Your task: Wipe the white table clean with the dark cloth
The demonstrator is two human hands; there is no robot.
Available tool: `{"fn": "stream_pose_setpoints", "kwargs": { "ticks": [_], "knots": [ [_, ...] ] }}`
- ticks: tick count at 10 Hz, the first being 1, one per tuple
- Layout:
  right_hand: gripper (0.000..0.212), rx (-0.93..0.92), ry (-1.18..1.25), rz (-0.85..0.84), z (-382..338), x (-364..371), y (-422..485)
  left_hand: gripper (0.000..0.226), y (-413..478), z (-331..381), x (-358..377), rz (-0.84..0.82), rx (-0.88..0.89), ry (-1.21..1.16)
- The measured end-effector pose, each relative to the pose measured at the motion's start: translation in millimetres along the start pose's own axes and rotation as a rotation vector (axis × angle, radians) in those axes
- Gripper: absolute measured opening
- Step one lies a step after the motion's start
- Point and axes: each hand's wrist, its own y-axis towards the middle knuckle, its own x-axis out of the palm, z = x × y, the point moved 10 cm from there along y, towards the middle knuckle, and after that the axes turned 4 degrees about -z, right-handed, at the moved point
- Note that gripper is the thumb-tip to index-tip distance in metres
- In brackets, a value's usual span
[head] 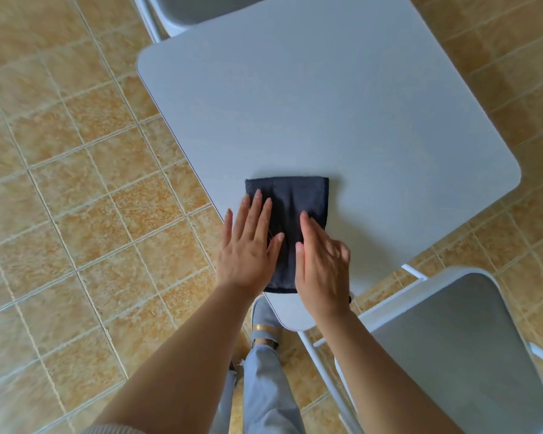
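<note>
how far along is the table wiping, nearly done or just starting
Looks early. Done: the dark cloth lies folded flat on the white table near its closest corner. In hand: left hand and right hand both press on it. Left: the whole far surface; no wipe streaks show anywhere.

You've got no readable text, labels, brands, numbers or signs here. The surface (326, 104) is plain, the dark cloth (290, 202) carries no tag or print, and the chair (452, 339) at 4 o'clock is unmarked too.
</note>
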Motion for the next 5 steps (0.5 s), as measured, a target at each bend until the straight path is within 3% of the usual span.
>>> {"fn": "stream_pose_setpoints", "kwargs": {
  "ticks": [2, 5],
  "knots": [
    [0.056, -0.014, -0.299, -0.13, 4, 10, -10, 0.061, -5, -15, 5, -0.099, 0.005, 0.281],
    [0.059, -0.034, -0.072, -0.174, -4, -4, 1, 0.062, -2, 0, -12, -0.265, 0.021, 0.334]
  ]
}}
